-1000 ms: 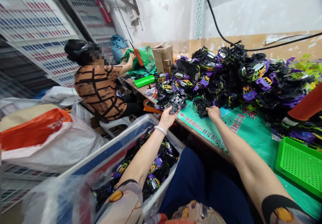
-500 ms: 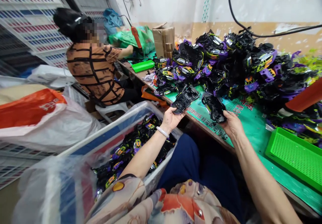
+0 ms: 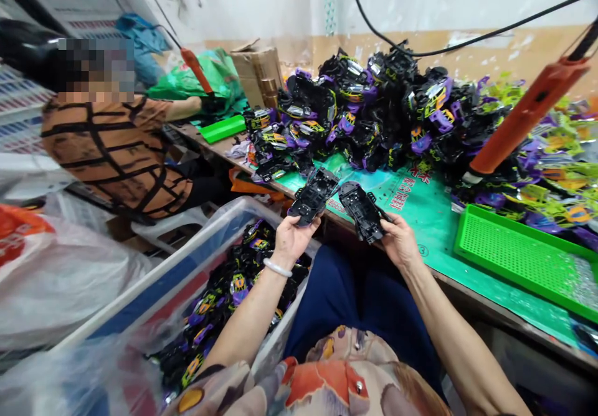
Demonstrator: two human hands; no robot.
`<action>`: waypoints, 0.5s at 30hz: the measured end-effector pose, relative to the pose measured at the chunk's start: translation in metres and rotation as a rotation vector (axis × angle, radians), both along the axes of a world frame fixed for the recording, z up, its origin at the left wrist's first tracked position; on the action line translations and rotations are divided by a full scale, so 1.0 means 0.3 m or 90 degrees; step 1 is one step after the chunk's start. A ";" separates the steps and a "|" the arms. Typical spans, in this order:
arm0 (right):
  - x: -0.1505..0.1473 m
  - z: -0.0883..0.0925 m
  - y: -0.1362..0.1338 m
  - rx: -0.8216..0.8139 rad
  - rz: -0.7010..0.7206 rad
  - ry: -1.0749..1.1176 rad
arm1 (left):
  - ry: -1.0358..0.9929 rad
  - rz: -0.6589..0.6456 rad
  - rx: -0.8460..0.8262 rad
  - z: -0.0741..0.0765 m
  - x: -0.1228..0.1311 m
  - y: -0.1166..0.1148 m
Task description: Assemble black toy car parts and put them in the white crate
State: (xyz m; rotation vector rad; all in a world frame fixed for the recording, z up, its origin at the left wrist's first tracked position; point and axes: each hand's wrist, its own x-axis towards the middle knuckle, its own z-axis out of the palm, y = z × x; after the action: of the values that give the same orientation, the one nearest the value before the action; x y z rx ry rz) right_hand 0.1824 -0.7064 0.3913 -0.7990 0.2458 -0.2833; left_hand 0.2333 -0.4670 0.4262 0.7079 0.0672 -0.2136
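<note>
In my left hand [image 3: 293, 240] is a black toy car body [image 3: 314, 195], its hollow underside turned up toward me. The fingers are closed round its near end. A second toy car body [image 3: 362, 209], also black and underside up, is gripped at its right edge by my right hand [image 3: 400, 239]. The two bodies are held side by side above the table's front edge, close together at their far ends. Beyond them a large heap of black, purple and yellow toy car bodies [image 3: 374, 117] covers the back of the table.
At my left stands a white-rimmed crate [image 3: 224, 207] of similar bodies. A green tray [image 3: 514, 241] with small silvery pieces lies on the right. Above the table hangs an orange electric screwdriver [image 3: 527, 120] on a cord. A co-worker [image 3: 112, 148] sits at the table's far left.
The view has turned right. My right hand has brought its toy car body nearer the left one and turned its underside more fully up. Both hands keep their hold.
</note>
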 end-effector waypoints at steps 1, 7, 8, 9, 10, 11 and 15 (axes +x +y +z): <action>-0.001 -0.001 0.000 -0.001 0.001 -0.005 | 0.002 0.001 0.002 -0.001 -0.004 0.000; 0.002 -0.013 -0.006 -0.007 0.000 -0.007 | 0.010 0.007 0.014 -0.009 -0.021 0.003; 0.003 -0.014 -0.006 -0.007 -0.002 -0.005 | 0.016 0.010 0.015 -0.012 -0.025 0.005; 0.002 -0.014 -0.004 -0.008 -0.005 -0.003 | 0.023 0.012 0.014 -0.014 -0.029 0.007; 0.000 -0.013 -0.002 -0.012 -0.008 -0.001 | 0.031 0.014 0.012 -0.017 -0.035 0.010; -0.003 -0.011 0.002 -0.017 -0.009 0.001 | 0.038 0.015 0.008 -0.020 -0.041 0.015; -0.021 0.001 0.024 -0.042 -0.005 0.025 | 0.062 0.012 -0.019 -0.036 -0.063 0.043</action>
State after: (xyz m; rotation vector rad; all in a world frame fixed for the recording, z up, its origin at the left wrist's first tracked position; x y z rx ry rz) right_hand 0.1762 -0.6993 0.3916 -0.8695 0.2785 -0.2843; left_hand 0.2145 -0.4540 0.4153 0.6661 0.1623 -0.2310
